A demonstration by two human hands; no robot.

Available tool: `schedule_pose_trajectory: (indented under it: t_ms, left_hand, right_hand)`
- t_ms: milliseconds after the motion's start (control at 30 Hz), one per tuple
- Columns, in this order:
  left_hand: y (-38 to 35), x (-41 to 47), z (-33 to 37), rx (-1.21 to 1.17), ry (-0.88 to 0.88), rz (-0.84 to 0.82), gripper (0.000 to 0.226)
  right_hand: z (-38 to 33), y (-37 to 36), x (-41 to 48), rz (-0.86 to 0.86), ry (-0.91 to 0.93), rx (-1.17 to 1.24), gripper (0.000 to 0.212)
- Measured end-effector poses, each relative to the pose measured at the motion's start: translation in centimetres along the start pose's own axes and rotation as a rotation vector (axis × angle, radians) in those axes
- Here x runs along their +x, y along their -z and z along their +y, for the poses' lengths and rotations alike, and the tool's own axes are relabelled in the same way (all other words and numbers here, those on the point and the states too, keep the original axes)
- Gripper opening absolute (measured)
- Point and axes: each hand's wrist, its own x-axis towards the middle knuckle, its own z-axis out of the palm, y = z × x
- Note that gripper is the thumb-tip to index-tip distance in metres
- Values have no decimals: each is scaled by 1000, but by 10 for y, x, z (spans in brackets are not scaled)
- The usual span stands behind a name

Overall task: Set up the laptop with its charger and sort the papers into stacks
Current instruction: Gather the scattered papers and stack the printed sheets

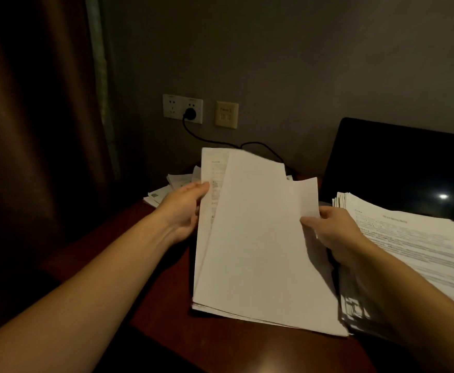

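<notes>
Both left hand (182, 211) and right hand (333, 232) grip one paper sheaf (260, 238).

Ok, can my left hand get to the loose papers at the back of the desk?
Probably yes: the loose papers lie just beyond the left hand with nothing between, though it grips the held sheaf and must let go first.

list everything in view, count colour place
sheaf of papers: one, white, centre, in both hands
printed paper stack: one, white, right, before laptop
loose papers: several, white, far left of desk
laptop: one, black, open, back right
charger cable: one, black, plugged into wall socket
wall socket: one, white, wall
wall plate: one, cream, right of socket
desk: one, reddish brown, below
curtain: one, brown, left
hands: left hand grips sheaf's left edge, right hand pinches its right
</notes>
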Motion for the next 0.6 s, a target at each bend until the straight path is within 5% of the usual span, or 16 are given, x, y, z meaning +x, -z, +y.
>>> schedule_pose_trajectory:
  t_ms: [267, 600]
  left_hand:
    - [-38, -29, 48, -221, -170, -154, 27]
    - [-56, -48, 77, -272, -150, -473, 36]
  right_hand:
    - [-2, 11, 5, 211, 309, -297, 16]
    - [-28, 29, 0, 174, 286, 263, 10]
